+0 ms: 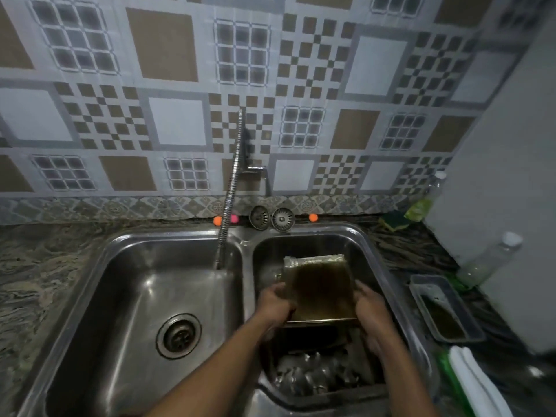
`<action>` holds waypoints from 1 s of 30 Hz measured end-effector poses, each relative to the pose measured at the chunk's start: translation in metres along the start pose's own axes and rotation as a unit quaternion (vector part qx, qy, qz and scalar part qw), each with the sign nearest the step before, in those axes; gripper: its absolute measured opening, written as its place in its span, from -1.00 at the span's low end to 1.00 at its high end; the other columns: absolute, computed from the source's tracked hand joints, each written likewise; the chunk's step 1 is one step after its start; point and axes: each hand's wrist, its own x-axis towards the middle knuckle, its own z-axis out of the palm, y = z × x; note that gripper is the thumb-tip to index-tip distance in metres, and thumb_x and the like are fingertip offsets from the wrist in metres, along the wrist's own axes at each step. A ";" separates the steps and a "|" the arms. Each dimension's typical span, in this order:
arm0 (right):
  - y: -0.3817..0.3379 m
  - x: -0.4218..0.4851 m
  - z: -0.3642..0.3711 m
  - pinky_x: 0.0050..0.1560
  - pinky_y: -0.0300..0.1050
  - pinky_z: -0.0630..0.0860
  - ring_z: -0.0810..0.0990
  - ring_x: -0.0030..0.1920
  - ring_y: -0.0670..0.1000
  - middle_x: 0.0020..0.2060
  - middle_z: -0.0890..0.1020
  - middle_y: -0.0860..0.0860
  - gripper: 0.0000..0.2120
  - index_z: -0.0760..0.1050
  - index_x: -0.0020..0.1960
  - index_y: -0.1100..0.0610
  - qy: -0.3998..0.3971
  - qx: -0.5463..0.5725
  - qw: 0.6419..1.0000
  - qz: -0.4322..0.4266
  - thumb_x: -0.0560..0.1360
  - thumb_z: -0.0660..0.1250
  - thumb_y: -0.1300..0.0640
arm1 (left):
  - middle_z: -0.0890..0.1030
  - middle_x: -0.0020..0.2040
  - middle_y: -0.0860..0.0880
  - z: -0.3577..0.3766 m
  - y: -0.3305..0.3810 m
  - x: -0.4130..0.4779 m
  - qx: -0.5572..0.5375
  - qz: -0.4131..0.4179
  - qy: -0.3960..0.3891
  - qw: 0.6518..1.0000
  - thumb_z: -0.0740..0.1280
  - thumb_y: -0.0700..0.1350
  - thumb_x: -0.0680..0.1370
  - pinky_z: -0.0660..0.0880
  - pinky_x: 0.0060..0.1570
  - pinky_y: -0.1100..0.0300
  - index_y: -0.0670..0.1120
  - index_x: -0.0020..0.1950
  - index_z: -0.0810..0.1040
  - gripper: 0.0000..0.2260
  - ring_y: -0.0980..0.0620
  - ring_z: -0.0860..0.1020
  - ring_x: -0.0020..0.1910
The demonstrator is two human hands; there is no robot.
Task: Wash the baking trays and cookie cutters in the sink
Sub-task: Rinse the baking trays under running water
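A rectangular metal baking tray (319, 284), brown with grime inside, is held over the right basin of the double sink (388, 266). My left hand (275, 302) grips its left edge and my right hand (371, 311) grips its right edge. Beneath it in the basin lie more dark trays (316, 338) and several shiny metal cookie cutters (313, 377). Another long, dirty tray (445, 308) rests on the counter right of the sink.
The left basin (135, 296) holds only its drain (179, 335), with a flexible faucet hose (230, 194) hanging over it. Two strainer plugs (270, 218) lean at the back. A green sponge (394, 221), two bottles (425, 200) and a white cloth (475, 383) sit on the right counter.
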 end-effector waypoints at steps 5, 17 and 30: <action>-0.031 0.047 -0.057 -0.21 0.13 0.66 0.59 0.16 0.15 0.26 0.56 0.10 -0.66 0.44 0.38 -0.02 -0.041 0.027 0.999 0.018 0.62 0.21 0.11 | 0.62 -0.17 -0.15 0.086 0.011 0.023 -0.037 -0.120 -0.058 0.990 0.33 -0.23 0.57 0.41 -0.61 0.30 -0.24 0.17 0.60 -0.79 0.07 0.51 -0.46; -0.023 0.117 -0.069 0.25 -0.13 0.50 0.53 0.21 -0.20 0.19 0.55 -0.24 -0.55 0.47 0.32 -0.22 -0.201 -0.220 0.934 -0.198 0.52 0.39 0.15 | 0.69 -0.08 -0.17 0.140 -0.004 0.084 -0.094 -0.138 -0.053 0.985 0.29 -0.20 0.60 0.56 -0.29 0.13 -0.19 0.17 0.60 -0.81 -0.08 0.65 -0.17; 0.127 0.160 -0.033 -0.27 -0.17 0.39 0.56 -0.22 0.09 -0.30 0.54 0.02 -0.68 0.35 -0.21 0.02 -0.105 -0.298 0.948 -0.030 0.41 0.37 0.39 | 0.65 0.15 -0.08 0.066 -0.072 0.082 0.294 -0.085 0.131 0.943 0.26 -0.19 0.53 0.54 0.05 0.13 0.08 0.32 0.53 -0.62 -0.08 0.64 0.09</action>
